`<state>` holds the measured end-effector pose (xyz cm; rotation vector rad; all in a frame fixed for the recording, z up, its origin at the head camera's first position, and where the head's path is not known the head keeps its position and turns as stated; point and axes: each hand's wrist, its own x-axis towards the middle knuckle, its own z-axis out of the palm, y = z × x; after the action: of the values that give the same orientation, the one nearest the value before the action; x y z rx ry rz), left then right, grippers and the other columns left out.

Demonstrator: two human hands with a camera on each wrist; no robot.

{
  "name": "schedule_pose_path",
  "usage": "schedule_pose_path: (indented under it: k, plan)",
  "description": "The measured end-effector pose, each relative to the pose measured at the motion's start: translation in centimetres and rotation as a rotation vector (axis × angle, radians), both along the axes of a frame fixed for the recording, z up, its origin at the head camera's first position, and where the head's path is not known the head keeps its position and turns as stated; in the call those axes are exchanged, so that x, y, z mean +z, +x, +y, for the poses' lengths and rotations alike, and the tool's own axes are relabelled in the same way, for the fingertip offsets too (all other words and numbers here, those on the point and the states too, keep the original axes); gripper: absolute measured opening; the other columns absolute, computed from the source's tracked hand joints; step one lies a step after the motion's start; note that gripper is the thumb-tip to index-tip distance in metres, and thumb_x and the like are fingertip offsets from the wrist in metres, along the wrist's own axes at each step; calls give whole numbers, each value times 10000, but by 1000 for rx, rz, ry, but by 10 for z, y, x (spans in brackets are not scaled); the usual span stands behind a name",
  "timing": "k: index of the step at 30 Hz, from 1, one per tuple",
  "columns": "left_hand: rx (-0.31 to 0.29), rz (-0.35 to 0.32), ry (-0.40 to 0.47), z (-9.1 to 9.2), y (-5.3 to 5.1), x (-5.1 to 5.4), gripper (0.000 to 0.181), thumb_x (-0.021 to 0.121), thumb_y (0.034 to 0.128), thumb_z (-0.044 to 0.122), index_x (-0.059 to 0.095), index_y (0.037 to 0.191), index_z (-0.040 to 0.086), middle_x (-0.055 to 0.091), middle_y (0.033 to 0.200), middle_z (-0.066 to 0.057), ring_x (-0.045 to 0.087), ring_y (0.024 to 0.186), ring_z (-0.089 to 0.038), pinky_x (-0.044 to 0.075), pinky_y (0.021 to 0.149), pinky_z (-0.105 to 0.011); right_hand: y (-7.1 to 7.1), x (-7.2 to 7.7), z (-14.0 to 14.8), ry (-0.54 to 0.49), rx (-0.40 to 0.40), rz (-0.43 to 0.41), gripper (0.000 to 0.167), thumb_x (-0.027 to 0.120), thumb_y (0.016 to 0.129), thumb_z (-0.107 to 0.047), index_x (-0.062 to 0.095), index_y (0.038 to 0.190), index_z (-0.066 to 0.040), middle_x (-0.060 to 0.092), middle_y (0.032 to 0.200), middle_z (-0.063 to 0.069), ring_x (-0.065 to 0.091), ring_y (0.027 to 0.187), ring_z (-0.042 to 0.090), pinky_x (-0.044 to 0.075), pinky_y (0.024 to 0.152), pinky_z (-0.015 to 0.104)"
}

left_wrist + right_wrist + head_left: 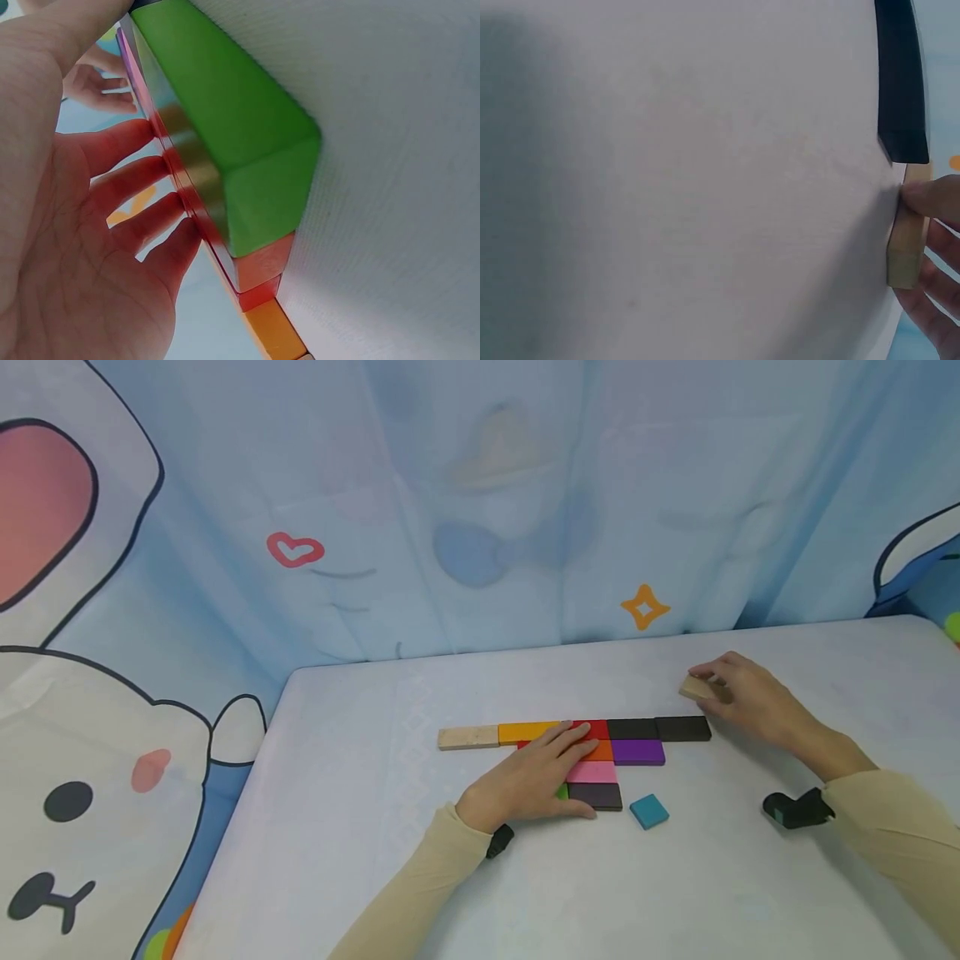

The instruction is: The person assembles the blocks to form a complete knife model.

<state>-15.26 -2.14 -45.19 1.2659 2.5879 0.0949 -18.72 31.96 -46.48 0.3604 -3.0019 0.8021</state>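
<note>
My left hand (pixel 528 777) rests with straight fingers on flat coloured blocks laid edge to edge, hiding some of them. A green block (pixel 240 142) lies under its thumb side in the left wrist view. The back row has a plain wooden block (pixel 468 737), a yellow block (pixel 528 732), a red block (pixel 591 731) and two black blocks (pixel 682 728). Nearer are an orange (pixel 604 750), a purple (pixel 637 752), a pink (pixel 592 772) and a dark grey block (pixel 595 796). Beyond the row's right end, my right hand (pixel 757 706) pinches a plain wooden block (pixel 910 247) between thumb and fingers.
A small blue square tile (pixel 648 811) lies apart, right of the dark grey block. The white-covered table (pixel 360 710) ends at the back against a blue printed curtain (pixel 495 510). A black wrist device (pixel 798 810) sits below the right sleeve.
</note>
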Motion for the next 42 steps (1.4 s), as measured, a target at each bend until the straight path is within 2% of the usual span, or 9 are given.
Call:
schedule_pose_path:
  k: [7,12,16,20,28,33,42]
  plan:
    - [-7,0,6,0,0,0,926,619,972,648,286,1665,131,226,1732,-56,142,1609,-235,157,1261,-300,-2,4,1,72,0,-7,440,725,909,31,588,1298,186,557,1187,356,577,1048,477,495,889,639]
    - [-6,-2,4,-1,0,0,924,617,974,647,287,1664,129,225,1732,-59,144,1608,-241,165,1261,-306,2,8,-1,106,18,7,431,722,925,25,590,1306,176,541,1219,353,546,1095,485,487,916,654]
    - [-2,0,8,-1,-2,0,925,617,974,649,291,1663,125,221,1733,-62,144,1608,-242,168,1260,-305,9,13,-8,96,67,128,408,748,899,55,626,1280,138,569,1203,313,550,1106,478,499,901,648]
    - [3,1,12,-1,-3,1,925,620,972,650,294,1662,126,223,1732,-61,146,1608,-240,175,1258,-303,17,21,-23,87,133,268,419,799,838,90,665,1235,83,605,1145,241,577,1058,416,547,852,604]
    - [3,2,13,1,-5,0,924,613,971,659,297,1662,135,228,1731,-54,145,1608,-234,172,1260,-299,36,33,-59,52,277,397,451,867,770,89,714,1189,28,631,1081,115,602,972,280,593,768,485]
    - [-2,4,8,1,-5,0,920,609,973,658,295,1663,136,237,1728,-54,143,1608,-233,167,1261,-301,48,30,-76,46,346,438,488,900,729,82,721,1177,12,632,1069,75,612,960,239,599,773,452]
    - [-6,9,18,0,-6,-1,922,620,969,652,301,1660,132,252,1723,-55,152,1606,-237,180,1258,-296,63,16,-83,62,390,443,524,941,686,55,745,1166,-16,648,1055,36,611,932,197,596,767,420]
